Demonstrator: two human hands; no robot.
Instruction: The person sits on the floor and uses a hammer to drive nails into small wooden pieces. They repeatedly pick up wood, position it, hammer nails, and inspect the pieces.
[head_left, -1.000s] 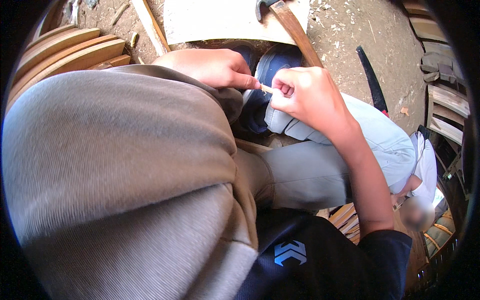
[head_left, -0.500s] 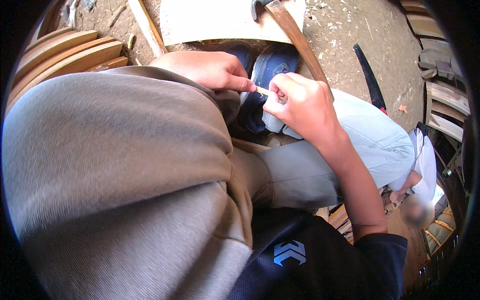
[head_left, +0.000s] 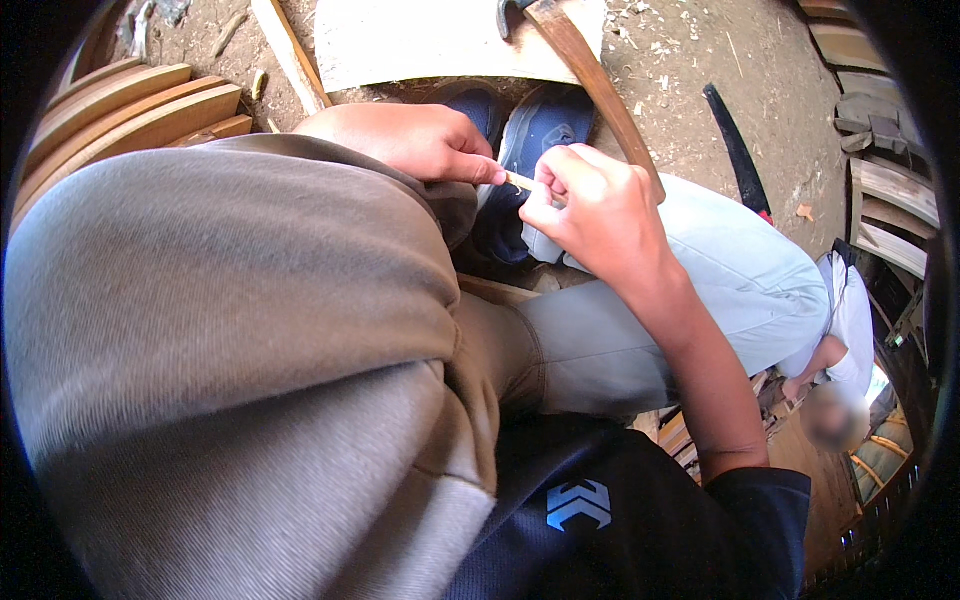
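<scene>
A thin, pale wooden stick spans the small gap between my two hands, above my blue shoes. Its left end is pinched by my left hand, thumb stretched along it. My right hand is closed on the other end with curled fingers, which hide most of that end. A small curl hangs from the stick beside the right fingertips. Just beyond the right hand slants the wooden handle of a hammer, its dark head at the top edge.
A pale flat board lies on the dirt floor past my shoes. Stacked planks stand at the left, near a wooden strip. At the right are a long black tool, more planks and another person.
Both hands keep their grip on the stick. The whole view has shifted slightly, with almost no movement of the hands relative to each other.
</scene>
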